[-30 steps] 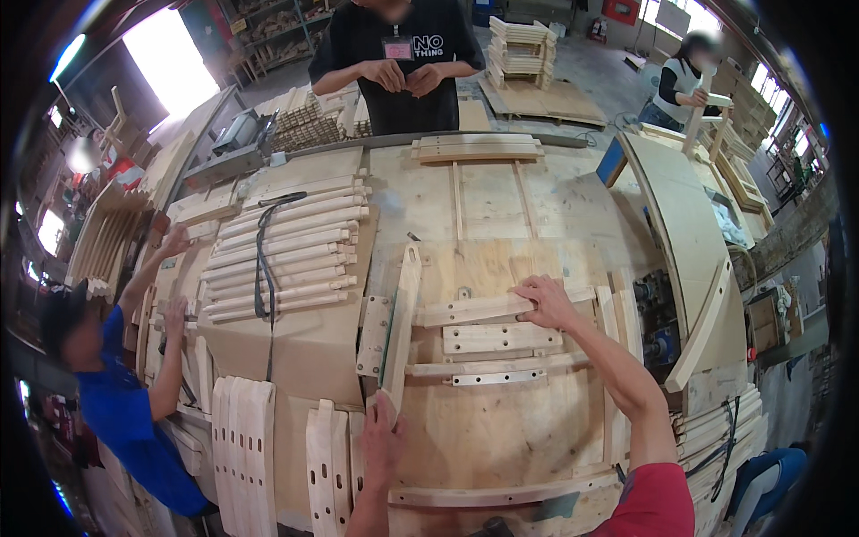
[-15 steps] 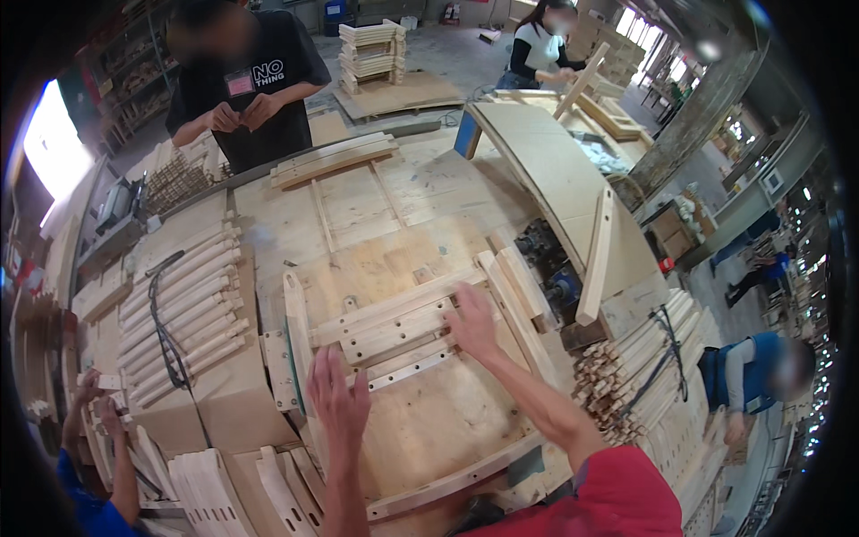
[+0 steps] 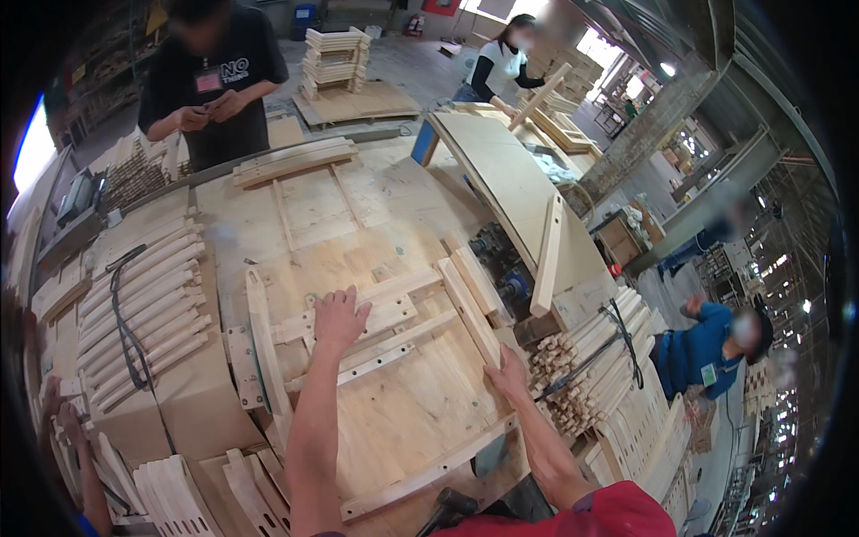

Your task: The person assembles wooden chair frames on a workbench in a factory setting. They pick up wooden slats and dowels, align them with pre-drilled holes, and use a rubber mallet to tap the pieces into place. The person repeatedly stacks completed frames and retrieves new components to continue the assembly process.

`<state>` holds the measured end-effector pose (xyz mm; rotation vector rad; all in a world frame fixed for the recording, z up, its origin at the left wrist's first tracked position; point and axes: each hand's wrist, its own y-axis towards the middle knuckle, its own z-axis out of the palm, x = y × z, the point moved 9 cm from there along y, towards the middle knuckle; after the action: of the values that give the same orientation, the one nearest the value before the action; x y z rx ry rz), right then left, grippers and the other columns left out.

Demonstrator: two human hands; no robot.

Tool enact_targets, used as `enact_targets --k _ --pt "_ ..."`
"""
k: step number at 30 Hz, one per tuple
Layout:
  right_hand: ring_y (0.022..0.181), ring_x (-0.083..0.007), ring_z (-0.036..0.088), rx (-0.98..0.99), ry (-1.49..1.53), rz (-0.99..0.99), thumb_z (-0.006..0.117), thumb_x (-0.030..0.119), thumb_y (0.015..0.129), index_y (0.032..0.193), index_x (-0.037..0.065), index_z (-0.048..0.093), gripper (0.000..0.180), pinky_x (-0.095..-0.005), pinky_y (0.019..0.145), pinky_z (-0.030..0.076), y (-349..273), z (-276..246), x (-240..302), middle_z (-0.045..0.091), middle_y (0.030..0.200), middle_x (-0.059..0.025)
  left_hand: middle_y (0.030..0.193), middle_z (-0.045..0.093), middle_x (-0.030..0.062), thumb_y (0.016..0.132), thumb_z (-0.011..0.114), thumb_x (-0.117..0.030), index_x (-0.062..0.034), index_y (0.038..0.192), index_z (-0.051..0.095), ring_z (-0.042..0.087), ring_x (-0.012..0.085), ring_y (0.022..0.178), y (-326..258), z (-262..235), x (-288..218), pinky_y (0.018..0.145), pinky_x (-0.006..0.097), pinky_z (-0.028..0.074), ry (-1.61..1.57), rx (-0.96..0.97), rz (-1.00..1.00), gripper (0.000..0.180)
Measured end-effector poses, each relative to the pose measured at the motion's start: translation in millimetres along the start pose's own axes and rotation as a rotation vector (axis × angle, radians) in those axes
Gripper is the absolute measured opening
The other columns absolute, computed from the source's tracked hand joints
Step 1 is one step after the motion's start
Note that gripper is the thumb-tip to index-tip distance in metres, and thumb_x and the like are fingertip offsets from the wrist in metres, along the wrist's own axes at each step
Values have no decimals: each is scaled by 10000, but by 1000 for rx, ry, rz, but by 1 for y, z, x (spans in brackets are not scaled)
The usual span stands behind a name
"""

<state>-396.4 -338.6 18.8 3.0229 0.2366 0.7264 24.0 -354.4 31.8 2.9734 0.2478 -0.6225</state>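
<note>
My left hand [image 3: 339, 322] lies with spread fingers on a pale wooden crosspiece with holes [image 3: 390, 314]. The right hand [image 3: 510, 376] closes around the near end of a wooden side rail [image 3: 469, 311], on the right of the parts. A second side rail [image 3: 259, 327] stands at the left, beside a block with holes [image 3: 242, 362]. Below the crosspiece lies a light strip with a row of holes [image 3: 371, 360]. The parts rest on a plywood work board [image 3: 420, 421]. My right fingertips are partly hidden by the hand and rail.
A bundle of sticks [image 3: 143, 304] lies left on cardboard, another bundle [image 3: 582, 349] right. A raised panel [image 3: 510, 179] carries a loose wooden bar [image 3: 548, 255]. A curved strip [image 3: 429, 474] borders the near edge. A co-worker in black [image 3: 215, 89] stands across the table; others work nearby.
My right hand has left the crosspiece and moved right and nearer, onto the side rail's end. The left hand has moved forward onto the crosspiece. The view has shifted to the right.
</note>
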Motion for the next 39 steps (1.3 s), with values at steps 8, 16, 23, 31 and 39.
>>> enact_targets --k 8,16,23,31,39 --pt "1220 -418 556 -3 -77 29 757 288 817 1429 -14 490 733 -479 1011 465 1 -1 0 596 1291 -237 1162 661 141 981 554 -456 -66 1272 611 581 325 1125 4 -7 -5 980 501 393 -16 -96 38 490" --pt "1188 -417 564 -2 0 30 725 301 828 1410 -18 503 699 -482 987 473 -8 4 17 599 1281 -232 1149 656 131 969 584 -450 -58 1205 630 575 313 1129 3 3 3 996 538 377 19 -103 33 460" --pt "1177 -418 574 7 -32 22 728 316 823 1408 -12 508 706 -484 976 480 -17 15 15 606 1276 -230 1314 581 171 903 657 -495 -32 1317 610 514 301 1263 -3 25 -130 1209 646 161 -91 -262 461 623" --pt "1123 -422 587 -72 -37 -32 727 304 816 1399 -1 514 691 -496 935 489 -11 6 25 620 1209 -225 1080 642 97 937 633 -297 -46 1092 720 591 260 1174 4 88 -169 1187 719 115 118 50 450 307" --pt "1119 -426 585 -67 -19 -7 737 276 803 1407 -4 511 703 -497 931 486 -10 5 28 615 1200 -228 1006 641 97 932 652 -308 -49 1005 700 604 254 1113 5 86 -168 1187 707 135 74 13 459 274"
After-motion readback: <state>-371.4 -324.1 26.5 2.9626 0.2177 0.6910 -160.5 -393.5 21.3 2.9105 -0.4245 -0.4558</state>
